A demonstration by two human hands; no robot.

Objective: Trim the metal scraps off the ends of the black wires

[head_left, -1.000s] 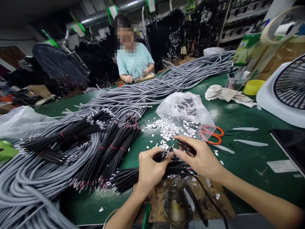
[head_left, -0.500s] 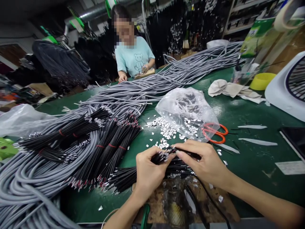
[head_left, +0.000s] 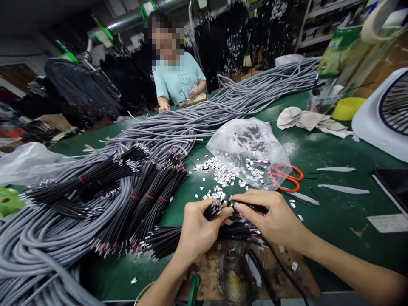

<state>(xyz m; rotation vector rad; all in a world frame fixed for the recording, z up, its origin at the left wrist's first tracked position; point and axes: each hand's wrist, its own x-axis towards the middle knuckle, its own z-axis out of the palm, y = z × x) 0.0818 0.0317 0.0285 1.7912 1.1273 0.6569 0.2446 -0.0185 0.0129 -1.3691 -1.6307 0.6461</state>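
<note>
My left hand (head_left: 200, 227) is closed around a bunch of short black wires (head_left: 214, 209), whose pale stripped ends poke out between thumb and fingers. Close beside it, my right hand (head_left: 270, 216) pinches a slim black piece (head_left: 259, 208), partly hidden under the palm; its kind cannot be made out. The fingertips of both hands nearly meet over a small shiny bit. Beneath them lies another bundle of black wires (head_left: 164, 240), near a worn wooden board (head_left: 207, 284). Small silver metal clips (head_left: 223, 172) are heaped just beyond the hands.
A clear plastic bag (head_left: 242, 140) and orange-handled scissors (head_left: 296, 182) lie ahead. Grey cables (head_left: 178, 123) cross the table, and tied black wire bundles (head_left: 149, 191) rest at left. A white fan (head_left: 376, 123) stands at right. A co-worker (head_left: 180, 80) sits opposite.
My left hand has turned slightly, and its wire ends now sit a little left, with a small gap to the right fingertips. The right hand stays nearly in place.
</note>
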